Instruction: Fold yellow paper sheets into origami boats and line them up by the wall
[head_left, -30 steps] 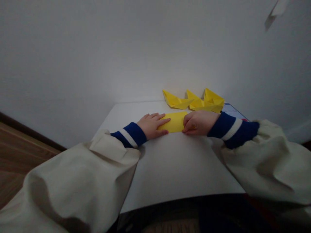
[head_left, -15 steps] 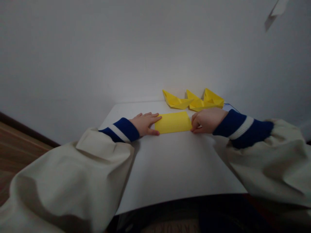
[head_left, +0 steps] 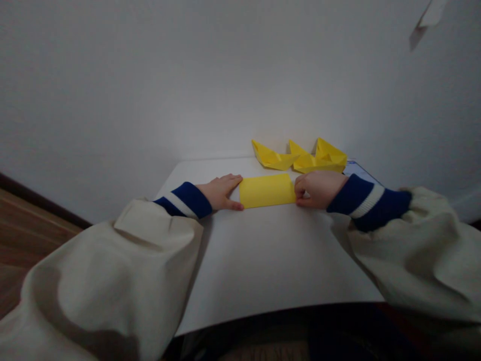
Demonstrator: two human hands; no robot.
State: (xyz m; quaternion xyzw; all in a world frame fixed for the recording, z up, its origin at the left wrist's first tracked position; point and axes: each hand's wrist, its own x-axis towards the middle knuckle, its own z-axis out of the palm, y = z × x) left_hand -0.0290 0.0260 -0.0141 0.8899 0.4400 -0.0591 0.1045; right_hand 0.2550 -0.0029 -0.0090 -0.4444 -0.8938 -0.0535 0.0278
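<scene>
A yellow sheet of paper, a flat rectangle, lies crosswise on the white tabletop. At its left end rests my left hand, fingers stretched out and thumb apart, the tips touching the short edge. My right hand is closed, with thumb and curled fingers pinching the paper's right end near the front corner. The fingers cover part of that edge.
Behind the paper, close to the wall, stand several folded yellow paper boats. A sheet with blue print lies partly behind my right sleeve. Brown wood shows at the far left.
My left fingers have drawn back from the top of the paper to its left edge. My right hand has shifted slightly left and still grips the right end.
</scene>
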